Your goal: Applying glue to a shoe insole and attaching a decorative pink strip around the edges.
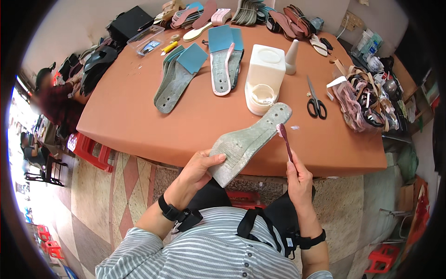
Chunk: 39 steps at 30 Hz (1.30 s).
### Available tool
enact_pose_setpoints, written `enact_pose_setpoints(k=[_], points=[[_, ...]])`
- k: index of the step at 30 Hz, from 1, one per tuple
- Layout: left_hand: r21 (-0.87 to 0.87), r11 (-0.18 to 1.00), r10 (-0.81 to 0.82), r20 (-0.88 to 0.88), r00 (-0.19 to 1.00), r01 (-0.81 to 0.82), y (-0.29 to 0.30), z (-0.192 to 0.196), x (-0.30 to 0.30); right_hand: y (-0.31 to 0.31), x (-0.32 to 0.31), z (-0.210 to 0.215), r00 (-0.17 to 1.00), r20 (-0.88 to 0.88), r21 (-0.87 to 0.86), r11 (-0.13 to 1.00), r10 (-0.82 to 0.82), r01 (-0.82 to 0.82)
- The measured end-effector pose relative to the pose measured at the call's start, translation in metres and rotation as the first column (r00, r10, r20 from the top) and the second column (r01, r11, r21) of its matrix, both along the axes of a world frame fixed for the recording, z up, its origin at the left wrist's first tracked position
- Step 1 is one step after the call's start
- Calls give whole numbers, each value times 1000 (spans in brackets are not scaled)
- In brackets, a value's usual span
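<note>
- I have the left hand (pixel 200 168) clamped on the heel end of a grey sole (pixel 251 142), thumb on top and fingers beneath; the right hand (pixel 299 181) pinches a thin dark-handled brush (pixel 284 139) upright, its pale bristles touching the sole's edge near the toe.
- The sole hangs above the near edge of the orange table (pixel 139 121), toe tilted up and away from me.
- I judge it light and flat, semi-stiff with some flex; the ridged heel tread gives good purchase, so I would hold there; the toe end, with punched holes, looks smoother.
- Just behind stands a white plastic tub (pixel 264 76); black scissors (pixel 316 103) lie to the right; more grey soles with blue insoles (pixel 186 72) lie further back.
</note>
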<state>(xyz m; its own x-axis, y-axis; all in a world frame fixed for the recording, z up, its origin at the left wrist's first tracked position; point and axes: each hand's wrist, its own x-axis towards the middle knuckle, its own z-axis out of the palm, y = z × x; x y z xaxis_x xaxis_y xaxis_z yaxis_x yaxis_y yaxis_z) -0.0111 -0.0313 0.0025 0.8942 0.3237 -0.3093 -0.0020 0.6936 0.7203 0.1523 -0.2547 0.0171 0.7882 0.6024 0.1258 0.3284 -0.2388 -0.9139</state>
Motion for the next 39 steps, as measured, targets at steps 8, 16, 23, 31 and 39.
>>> enact_pose_setpoints(k=[8,16,23,31,39], points=[[15,1000,-7,-36,999,8,-2,-1,4,-3,-16,-3,998,58,-29,999,39,-37],[34,999,8,-52,999,-6,-3,1,8,-6,-32,0,989,93,1,994,113,-113],[39,999,24,-61,998,-21,-2,2,8,-4,-49,21,967,158,-28,980,200,-198],[94,996,3,-41,999,1,-5,5,11,-8,-50,24,915,313,-21,965,255,-262],[105,994,15,-51,999,-10,-4,9,9,-9,-42,24,960,190,-30,978,206,-204]])
